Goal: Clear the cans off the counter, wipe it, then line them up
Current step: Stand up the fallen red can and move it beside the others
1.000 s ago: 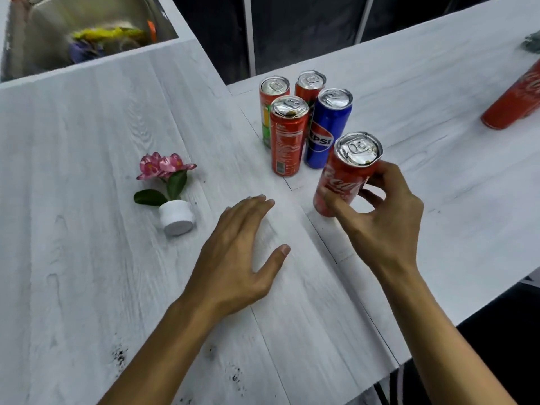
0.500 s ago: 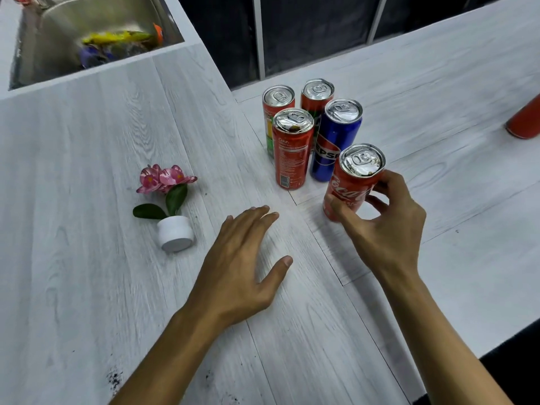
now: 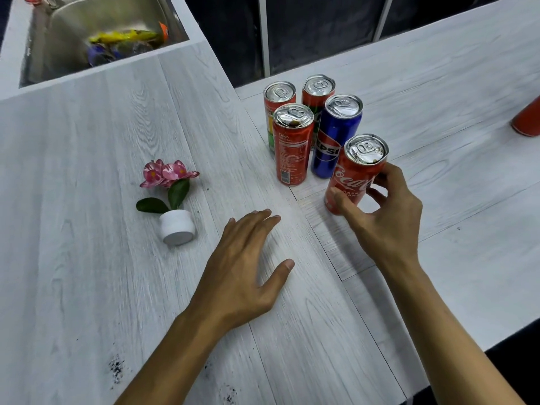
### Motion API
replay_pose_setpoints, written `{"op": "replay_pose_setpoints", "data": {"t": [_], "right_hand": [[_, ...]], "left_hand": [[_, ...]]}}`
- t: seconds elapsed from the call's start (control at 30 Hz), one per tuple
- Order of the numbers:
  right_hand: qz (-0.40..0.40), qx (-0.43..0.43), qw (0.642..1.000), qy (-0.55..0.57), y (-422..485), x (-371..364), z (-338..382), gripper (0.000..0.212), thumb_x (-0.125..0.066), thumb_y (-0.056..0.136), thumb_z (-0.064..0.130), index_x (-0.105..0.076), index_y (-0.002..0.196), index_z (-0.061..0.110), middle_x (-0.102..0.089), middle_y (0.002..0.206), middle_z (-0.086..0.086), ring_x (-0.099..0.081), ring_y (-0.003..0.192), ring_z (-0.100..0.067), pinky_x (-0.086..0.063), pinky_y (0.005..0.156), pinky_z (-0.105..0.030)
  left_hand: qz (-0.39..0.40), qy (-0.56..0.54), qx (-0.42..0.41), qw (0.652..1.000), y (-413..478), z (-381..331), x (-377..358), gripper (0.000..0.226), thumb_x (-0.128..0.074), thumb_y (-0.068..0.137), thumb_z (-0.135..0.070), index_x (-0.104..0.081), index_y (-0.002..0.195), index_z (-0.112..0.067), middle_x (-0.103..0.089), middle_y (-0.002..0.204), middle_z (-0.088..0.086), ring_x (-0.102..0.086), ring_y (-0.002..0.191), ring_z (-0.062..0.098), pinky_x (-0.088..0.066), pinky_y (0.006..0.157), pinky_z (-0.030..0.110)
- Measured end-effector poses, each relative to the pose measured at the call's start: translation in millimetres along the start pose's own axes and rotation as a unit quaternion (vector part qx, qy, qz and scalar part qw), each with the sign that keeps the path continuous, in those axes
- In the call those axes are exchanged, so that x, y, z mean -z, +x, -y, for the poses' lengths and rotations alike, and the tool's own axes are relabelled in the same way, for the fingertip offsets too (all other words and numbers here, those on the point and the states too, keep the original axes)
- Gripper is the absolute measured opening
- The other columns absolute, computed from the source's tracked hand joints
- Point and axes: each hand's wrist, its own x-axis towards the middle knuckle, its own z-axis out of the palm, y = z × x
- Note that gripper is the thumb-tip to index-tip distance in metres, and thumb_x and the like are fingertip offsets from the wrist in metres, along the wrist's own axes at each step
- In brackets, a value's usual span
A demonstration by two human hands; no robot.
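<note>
Red Coca-Cola can [image 3: 355, 173] stays gripped in right hand [image 3: 385, 220] beside blue can [image 3: 336, 135]

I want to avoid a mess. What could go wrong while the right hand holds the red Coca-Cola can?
The right hand grips the red aluminium Coca-Cola can, whose top looks opened: any leftover drink might spill if it tips. The tall blue Pepsi can stands close beside it, so a careless bump could topple it.

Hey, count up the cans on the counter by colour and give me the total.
Red cans: 5, one held by the right hand, one cut off at the right edge
Blue can: 1
Total: 6
</note>
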Motion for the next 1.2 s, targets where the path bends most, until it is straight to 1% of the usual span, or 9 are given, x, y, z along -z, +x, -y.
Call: {"op": "replay_pose_setpoints", "data": {"t": [0.1,0.23,0.33,0.4,0.5,0.77,0.93,1.1,1.2], "right_hand": [[0.011,-0.007,1.000,-0.015,-0.6,2.1,1.2,0.079,-0.085,0.077,0.049,-0.052,0.141,0.017,-0.066,0.133,-0.001,-0.060,0.114,-0.005,-0.049,0.090,-0.008],[0.050,-0.032,0.997,-0.039,-5.7,8.4,1.2,0.088,-0.083,0.076,0.061,-0.046,0.147,0.024,-0.060,0.142,0.001,-0.058,0.125,-0.014,-0.052,0.100,-0.035],[0.073,-0.052,0.993,-0.082,-16.8,13.8,0.8,0.087,-0.077,0.081,0.064,-0.042,0.151,0.026,-0.054,0.150,0.001,-0.053,0.133,-0.019,-0.049,0.106,-0.044],[0.083,-0.055,0.989,-0.111,-27.9,17.9,2.5,0.082,-0.070,0.086,0.065,-0.043,0.151,0.023,-0.054,0.151,-0.001,-0.051,0.135,-0.022,-0.045,0.105,-0.038],[0.102,-0.045,0.981,-0.158,-47.4,22.1,8.5,0.077,-0.063,0.091,0.065,-0.044,0.151,0.020,-0.053,0.151,-0.002,-0.048,0.138,-0.022,-0.035,0.099,-0.029],[0.148,-0.019,0.967,-0.206,-99.1,13.4,49.3,0.083,-0.050,0.091,0.075,-0.035,0.156,0.025,-0.043,0.159,0.002,-0.039,0.145,-0.019,-0.028,0.104,-0.028],[0.206,0.044,0.959,-0.190,-123.2,-11.7,88.6,0.082,-0.049,0.091,0.074,-0.034,0.157,0.028,-0.036,0.164,0.007,-0.033,0.149,-0.013,-0.026,0.109,-0.025],[0.246,0.091,0.946,-0.189,-145.3,-39.1,118.8,0.083,-0.047,0.091,0.074,-0.035,0.158,0.026,-0.034,0.165,0.005,-0.031,0.151,-0.013,-0.025,0.113,-0.025],[0.262,0.108,0.940,-0.191,-160.4,-55.2,127.4,0.081,-0.049,0.093,0.070,-0.036,0.158,0.023,-0.034,0.165,0.004,-0.031,0.151,-0.012,-0.023,0.113,-0.022]], "left_hand": [[0.004,0.003,0.002,1.000,-1.4,-1.2,-1.1,0.071,-0.051,0.095,-0.061,-0.034,0.158,-0.032,-0.029,0.166,-0.013,-0.018,0.155,0.002,-0.011,0.130,0.037],[-0.001,0.007,0.003,1.000,-2.8,-2.2,-1.4,0.069,-0.049,0.095,-0.062,-0.033,0.157,-0.034,-0.030,0.166,-0.014,-0.017,0.153,-0.002,-0.011,0.130,0.036],[0.001,0.009,0.003,1.000,-3.8,-2.7,-1.4,0.068,-0.047,0.096,-0.062,-0.034,0.157,-0.034,-0.029,0.166,-0.015,-0.016,0.153,-0.003,-0.010,0.130,0.036],[0.001,0.008,0.001,1.000,-7.0,-2.6,-1.2,0.067,-0.045,0.097,-0.062,-0.034,0.157,-0.034,-0.029,0.166,-0.015,-0.017,0.154,-0.001,-0.011,0.130,0.037],[-0.012,0.004,0.000,1.000,-16.0,-1.3,0.5,0.065,-0.043,0.098,-0.064,-0.033,0.156,-0.037,-0.028,0.166,-0.018,-0.005,0.149,-0.015,-0.007,0.129,0.030],[-0.045,-0.007,0.015,0.999,-58.9,11.8,22.0,0.062,-0.040,0.098,-0.065,-0.039,0.154,-0.037,-0.031,0.164,-0.021,-0.017,0.152,-0.007,-0.012,0.128,0.027],[-0.078,0.004,0.034,0.996,-94.2,35.1,43.8,0.060,-0.046,0.098,-0.062,-0.041,0.152,-0.038,-0.029,0.158,-0.028,-0.006,0.143,-0.023,-0.007,0.124,0.019],[-0.084,0.007,0.068,0.994,-125.5,58.5,63.3,0.062,-0.044,0.097,-0.063,-0.040,0.153,-0.037,-0.034,0.163,-0.017,-0.023,0.152,-0.002,-0.013,0.129,0.032],[-0.087,0.015,0.087,0.992,-142.4,75.1,72.0,0.063,-0.044,0.097,-0.063,-0.040,0.154,-0.036,-0.033,0.164,-0.017,-0.023,0.152,-0.001,-0.013,0.129,0.032]]}}
